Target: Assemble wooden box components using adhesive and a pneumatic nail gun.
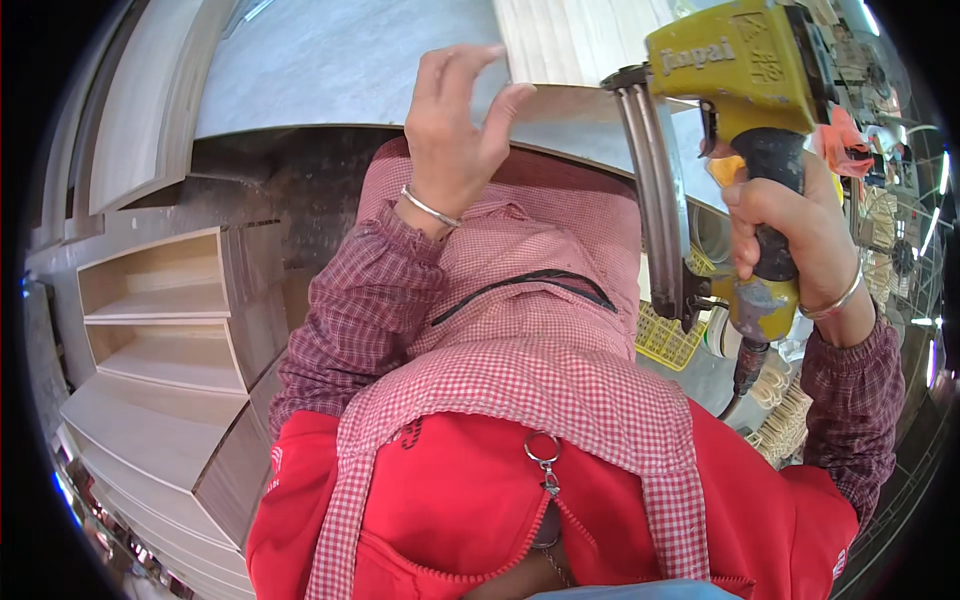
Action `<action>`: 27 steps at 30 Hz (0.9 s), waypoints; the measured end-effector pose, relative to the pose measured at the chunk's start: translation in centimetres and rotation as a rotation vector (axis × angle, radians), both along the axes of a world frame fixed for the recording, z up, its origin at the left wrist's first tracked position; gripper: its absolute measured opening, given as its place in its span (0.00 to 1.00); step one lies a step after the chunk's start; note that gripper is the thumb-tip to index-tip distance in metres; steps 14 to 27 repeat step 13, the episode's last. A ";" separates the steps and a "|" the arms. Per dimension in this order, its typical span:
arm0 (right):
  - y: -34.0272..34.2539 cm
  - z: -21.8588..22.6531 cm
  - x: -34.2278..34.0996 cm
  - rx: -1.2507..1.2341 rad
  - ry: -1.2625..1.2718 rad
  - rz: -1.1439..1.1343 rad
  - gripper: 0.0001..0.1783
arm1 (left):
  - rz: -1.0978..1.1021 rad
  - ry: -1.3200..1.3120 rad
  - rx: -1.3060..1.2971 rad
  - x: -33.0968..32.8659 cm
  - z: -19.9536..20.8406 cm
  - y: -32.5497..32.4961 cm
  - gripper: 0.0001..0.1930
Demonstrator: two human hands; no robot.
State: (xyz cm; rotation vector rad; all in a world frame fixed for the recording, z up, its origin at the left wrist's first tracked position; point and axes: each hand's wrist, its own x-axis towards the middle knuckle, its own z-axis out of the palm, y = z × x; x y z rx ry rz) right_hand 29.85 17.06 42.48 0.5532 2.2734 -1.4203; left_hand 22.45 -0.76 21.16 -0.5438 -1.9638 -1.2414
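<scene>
My right hand [800,220] is wrapped round the black grip of a yellow nail gun [730,65]. The gun is held up on the right, its long metal magazine [650,180] pointing down beside my lap. Over the near edge of the worktable [320,70], my left hand [455,130] is raised with the thumb apart from the curled fingers and nothing visible between them. Just right of those fingers, a pale wooden board [575,45] lies on the table.
Pale wooden cases with open compartments [160,290] are stacked at the left, and wooden panels [150,100] stand above them. An air hose [738,402] hangs from the nail gun. A yellow plastic basket [665,338] sits on the floor to the right, near bundled wooden pieces [785,425].
</scene>
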 end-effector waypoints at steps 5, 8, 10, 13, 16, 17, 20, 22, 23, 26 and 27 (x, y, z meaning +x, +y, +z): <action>0.8 -0.2 0.1 -0.018 -0.006 -0.038 0.06 | -0.099 -0.203 0.127 0.1 -1.8 -0.5 0.06; 1.8 -0.3 -0.1 -0.016 -0.008 -0.025 0.05 | -0.121 -0.143 0.152 -0.5 -2.0 0.3 0.06; 2.2 -0.3 -0.1 -0.022 -0.013 -0.027 0.05 | -0.132 -0.119 0.146 -0.7 -2.0 0.5 0.06; 2.4 -0.3 -0.1 -0.033 -0.025 -0.024 0.05 | -0.161 -0.041 0.138 -1.0 -1.8 0.6 0.05; 2.4 -0.3 -0.1 -0.033 -0.025 -0.024 0.05 | -0.161 -0.041 0.138 -1.0 -1.8 0.6 0.05; 2.4 -0.3 -0.1 -0.033 -0.025 -0.024 0.05 | -0.161 -0.041 0.138 -1.0 -1.8 0.6 0.05; 2.4 -0.3 -0.1 -0.033 -0.025 -0.024 0.05 | -0.161 -0.041 0.138 -1.0 -1.8 0.6 0.05; 2.4 -0.3 -0.1 -0.033 -0.025 -0.024 0.05 | -0.161 -0.041 0.138 -1.0 -1.8 0.6 0.05; 2.4 -0.3 -0.1 -0.033 -0.025 -0.024 0.05 | -0.161 -0.041 0.138 -1.0 -1.8 0.6 0.05; 2.4 -0.3 -0.1 -0.033 -0.025 -0.024 0.05 | -0.161 -0.041 0.138 -1.0 -1.8 0.6 0.05; 2.4 -0.3 -0.1 -0.033 -0.025 -0.024 0.05 | -0.161 -0.041 0.138 -1.0 -1.8 0.6 0.05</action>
